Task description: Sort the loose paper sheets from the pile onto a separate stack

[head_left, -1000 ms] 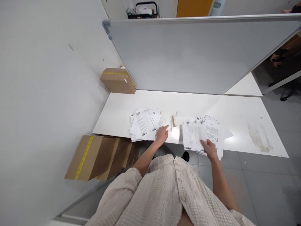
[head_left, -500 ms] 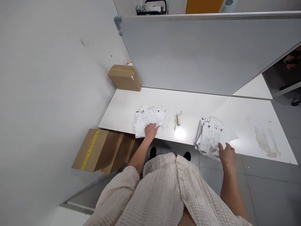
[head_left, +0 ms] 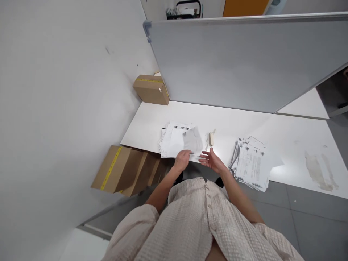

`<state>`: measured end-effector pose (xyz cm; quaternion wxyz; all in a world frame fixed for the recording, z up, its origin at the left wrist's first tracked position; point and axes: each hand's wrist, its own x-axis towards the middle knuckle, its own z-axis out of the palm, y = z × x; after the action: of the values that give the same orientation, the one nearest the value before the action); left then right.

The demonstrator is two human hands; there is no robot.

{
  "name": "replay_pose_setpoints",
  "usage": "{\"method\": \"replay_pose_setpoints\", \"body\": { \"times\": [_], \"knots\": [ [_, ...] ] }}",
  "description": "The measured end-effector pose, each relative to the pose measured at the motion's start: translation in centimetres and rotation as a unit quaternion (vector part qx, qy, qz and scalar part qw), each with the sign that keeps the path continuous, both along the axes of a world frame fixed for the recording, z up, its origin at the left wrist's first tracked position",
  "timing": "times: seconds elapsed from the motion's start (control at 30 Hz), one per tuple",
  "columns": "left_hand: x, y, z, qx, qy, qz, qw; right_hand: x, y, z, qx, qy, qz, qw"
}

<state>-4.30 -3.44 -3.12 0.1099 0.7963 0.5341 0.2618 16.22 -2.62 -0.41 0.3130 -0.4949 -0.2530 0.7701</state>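
Left hand [head_left: 182,160], nearer, pinches a blurred sheet [head_left: 193,139] at frame centre | sheet extends above its fingertips, long axis roughly up-down | right hand [head_left: 211,160], fingers spread, hangs just right of it

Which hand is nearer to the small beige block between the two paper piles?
Right. The right hand is just on the person's side of the beige block; the left hand is farther leftward, by a paper sheet.

Right hand [head_left: 211,160] has come near left hand [head_left: 182,160].
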Motion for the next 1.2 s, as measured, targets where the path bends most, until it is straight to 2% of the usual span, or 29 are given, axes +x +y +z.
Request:
{"method": "replay_pose_setpoints", "body": {
  "times": [0.07, 0.13, 0.2, 0.23, 0.3, 0.37, 0.43, 0.57, 0.83, 1.0, 1.1, 1.2],
  "knots": [
    [1.1, -1.3, 0.5, 0.001, 0.017, -0.067, 0.998, -1.1, 0.9, -0.7, -0.024, 0.036, -0.029, 0.999],
    [1.7, -2.2, 0.7, -0.010, 0.028, -0.112, 0.993, -1.3, 1.4, -1.6, -0.030, -0.014, -0.083, 0.996],
    [1.7, -2.4, 0.7, -0.037, 0.034, -0.116, 0.992, -0.7, 1.5, -2.6, -0.032, -0.086, -0.132, 0.987],
    [1.6, -2.2, 0.6, -0.057, 0.041, -0.096, 0.993, -0.2, 1.3, -3.1, -0.026, -0.115, -0.149, 0.982],
    [1.3, -1.6, 0.3, -0.105, 0.076, -0.010, 0.992, 0.8, 0.8, -3.7, -0.006, -0.163, -0.168, 0.972],
    [1.2, -0.7, 0.0, -0.152, 0.133, 0.090, 0.975, 1.8, 0.1, -4.1, 0.008, -0.201, -0.178, 0.963],
    [1.3, 0.3, -0.2, -0.194, 0.186, 0.161, 0.950, 2.5, -0.6, -4.0, 0.015, -0.221, -0.180, 0.958],
    [1.3, 1.6, -0.6, -0.258, 0.221, 0.210, 0.917, 3.0, -1.6, -3.5, 0.021, -0.238, -0.174, 0.955],
    [-1.9, 2.8, 0.0, -0.331, 0.198, 0.123, 0.914, 3.0, -2.5, -4.5, 0.037, -0.225, -0.162, 0.960],
    [-2.0, 2.1, 0.3, -0.263, 0.244, 0.161, 0.919, 2.1, -2.4, -5.0, 0.047, -0.212, -0.153, 0.964],
    [-1.8, 1.5, 0.1, -0.258, 0.269, 0.132, 0.918, 1.8, -2.4, -5.1, 0.052, -0.207, -0.149, 0.966],
    [-2.4, 1.4, -0.1, -0.266, 0.255, 0.082, 0.926, 1.8, -2.7, -5.2, 0.059, -0.196, -0.138, 0.969]
  ]
}}
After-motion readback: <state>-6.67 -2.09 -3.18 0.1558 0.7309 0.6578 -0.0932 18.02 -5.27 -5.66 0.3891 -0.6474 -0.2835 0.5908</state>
